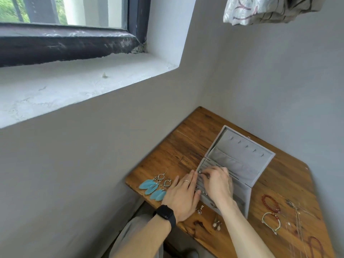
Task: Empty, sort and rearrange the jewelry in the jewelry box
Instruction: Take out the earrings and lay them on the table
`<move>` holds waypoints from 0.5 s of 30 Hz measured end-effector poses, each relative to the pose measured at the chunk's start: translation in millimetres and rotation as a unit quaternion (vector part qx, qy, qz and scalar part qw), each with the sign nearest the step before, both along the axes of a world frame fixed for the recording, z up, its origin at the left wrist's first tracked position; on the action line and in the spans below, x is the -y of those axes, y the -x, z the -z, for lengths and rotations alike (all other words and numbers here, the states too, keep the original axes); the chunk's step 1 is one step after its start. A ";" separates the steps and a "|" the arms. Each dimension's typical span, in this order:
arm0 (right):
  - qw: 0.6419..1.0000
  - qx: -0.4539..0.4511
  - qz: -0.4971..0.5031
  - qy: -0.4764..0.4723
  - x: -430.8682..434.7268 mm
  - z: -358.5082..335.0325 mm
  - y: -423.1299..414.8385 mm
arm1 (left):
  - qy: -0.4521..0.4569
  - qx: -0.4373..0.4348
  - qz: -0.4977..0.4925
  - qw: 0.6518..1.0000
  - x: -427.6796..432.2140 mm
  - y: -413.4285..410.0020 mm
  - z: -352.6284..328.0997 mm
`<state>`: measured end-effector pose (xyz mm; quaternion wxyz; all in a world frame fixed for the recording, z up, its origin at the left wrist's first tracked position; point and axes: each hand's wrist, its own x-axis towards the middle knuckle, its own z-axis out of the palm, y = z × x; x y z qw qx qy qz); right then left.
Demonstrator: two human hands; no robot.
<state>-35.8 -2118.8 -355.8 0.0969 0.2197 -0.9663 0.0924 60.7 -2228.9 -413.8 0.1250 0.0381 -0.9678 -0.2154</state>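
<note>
A grey velvet jewelry box [249, 194] stands open on a wooden table [188, 146], its lid [240, 157] leaning back. My left hand [181, 198] lies flat against the box's left side, fingers straight, a ring on one finger. My right hand [218, 183] is over the ring-roll rows inside, its fingertips curled down at a small stud; what they hold is hidden. A pair of blue feather earrings [155, 187] lies left of the box. A dark red bead bracelet [270, 202] and a white and red bracelet [270, 221] lie to the right.
Thin chain necklaces [297, 229] and a dark red bead strand [316, 246] lie at the table's right front. Small earrings [216, 224] sit in front of the box. The table fits into a grey wall corner below a window sill [74, 86]. A patterned cloth [260, 10] hangs above.
</note>
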 end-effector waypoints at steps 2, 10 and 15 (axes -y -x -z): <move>1.000 0.011 0.010 0.004 2.4 -1.1 -0.1 | 0.001 -0.001 0.000 1.000 0.0 -0.4 0.1; 0.928 0.179 0.040 0.324 -35.0 -20.8 -30.1 | 0.010 0.002 -0.001 1.000 0.6 -0.1 2.5; 0.827 0.274 0.062 0.487 -96.3 -6.0 -92.4 | 0.006 0.014 0.000 1.000 1.8 0.6 1.9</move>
